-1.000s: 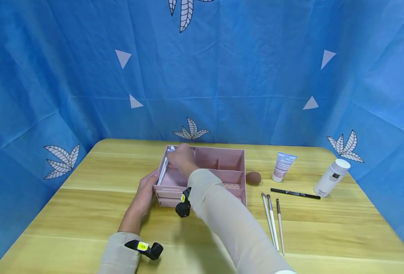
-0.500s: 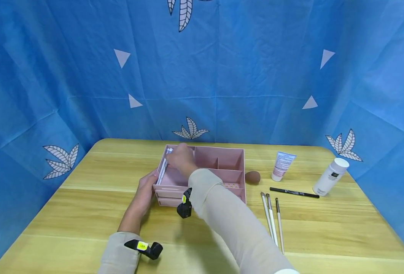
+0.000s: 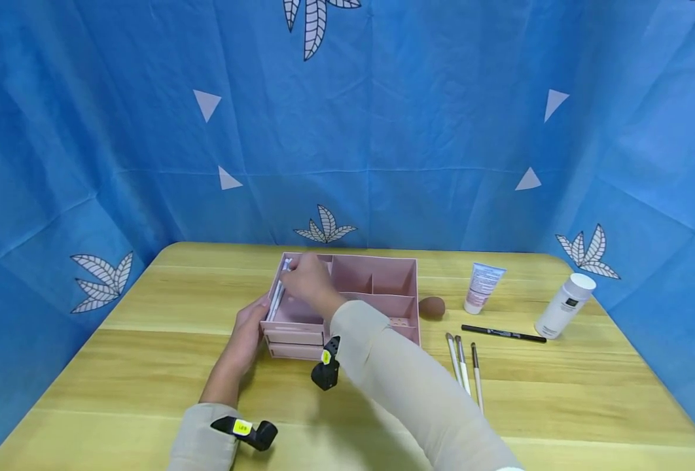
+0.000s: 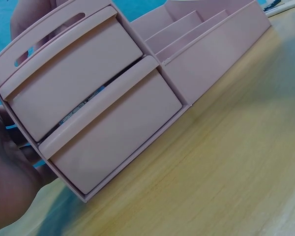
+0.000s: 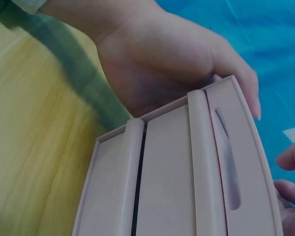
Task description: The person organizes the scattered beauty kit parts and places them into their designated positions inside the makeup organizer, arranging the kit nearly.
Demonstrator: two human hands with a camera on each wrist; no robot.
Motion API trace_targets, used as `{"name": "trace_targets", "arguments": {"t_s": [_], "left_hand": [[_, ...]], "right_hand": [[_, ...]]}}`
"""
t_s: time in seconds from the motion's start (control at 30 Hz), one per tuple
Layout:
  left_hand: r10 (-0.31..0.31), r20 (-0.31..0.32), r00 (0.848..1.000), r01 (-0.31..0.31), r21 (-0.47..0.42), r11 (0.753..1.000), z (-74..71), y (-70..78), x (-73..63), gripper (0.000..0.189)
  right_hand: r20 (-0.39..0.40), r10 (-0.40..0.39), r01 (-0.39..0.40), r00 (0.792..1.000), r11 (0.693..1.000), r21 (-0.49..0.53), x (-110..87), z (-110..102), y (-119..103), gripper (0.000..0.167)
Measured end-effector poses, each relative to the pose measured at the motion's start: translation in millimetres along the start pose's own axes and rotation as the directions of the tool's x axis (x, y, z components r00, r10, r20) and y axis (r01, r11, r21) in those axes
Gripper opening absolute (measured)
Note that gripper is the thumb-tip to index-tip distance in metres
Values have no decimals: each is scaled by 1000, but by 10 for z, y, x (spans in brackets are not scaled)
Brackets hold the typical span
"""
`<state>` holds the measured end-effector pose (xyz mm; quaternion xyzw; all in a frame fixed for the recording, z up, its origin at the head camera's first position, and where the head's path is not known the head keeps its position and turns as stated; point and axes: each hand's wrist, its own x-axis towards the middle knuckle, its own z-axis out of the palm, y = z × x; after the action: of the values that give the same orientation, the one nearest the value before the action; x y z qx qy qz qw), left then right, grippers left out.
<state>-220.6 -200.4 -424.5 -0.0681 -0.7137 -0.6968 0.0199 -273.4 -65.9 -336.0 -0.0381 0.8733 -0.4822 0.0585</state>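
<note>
A pink desktop organizer (image 3: 394, 258) with compartments and two small drawers stands on the table. My left hand (image 3: 246, 335) rests against its left outer wall; in the left wrist view my left hand (image 4: 12, 182) has its fingers extended along that side. My right hand (image 3: 309, 282) is inside the left top compartment, fingertips beside slim white sticks (image 3: 277, 299) lying along the left wall. In the right wrist view, the fingertips of my right hand (image 5: 292, 189) show at the edge, with a gap between them. Whether it pinches a stick is hidden.
Right of the organizer lie a brown makeup sponge (image 3: 432, 308), a black pen (image 3: 503, 333) and several makeup brushes (image 3: 462, 363). Farther right stand a squeeze tube (image 3: 483, 288) and a white bottle (image 3: 564, 307). A blue curtain (image 3: 377, 131) hangs behind the table.
The white sticks now lie closer together along the compartment's left wall. My right hand has shifted slightly toward me. My left hand has stayed against the organizer.
</note>
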Motion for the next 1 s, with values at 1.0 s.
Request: {"name": "trace_targets", "arguments": {"t_s": [1.0], "left_hand": [[-37,-5,999,37,10,999,5,9,-15,51]], "right_hand": [[-13,-43,44,999,891,451,-258,-575,424,23]]}}
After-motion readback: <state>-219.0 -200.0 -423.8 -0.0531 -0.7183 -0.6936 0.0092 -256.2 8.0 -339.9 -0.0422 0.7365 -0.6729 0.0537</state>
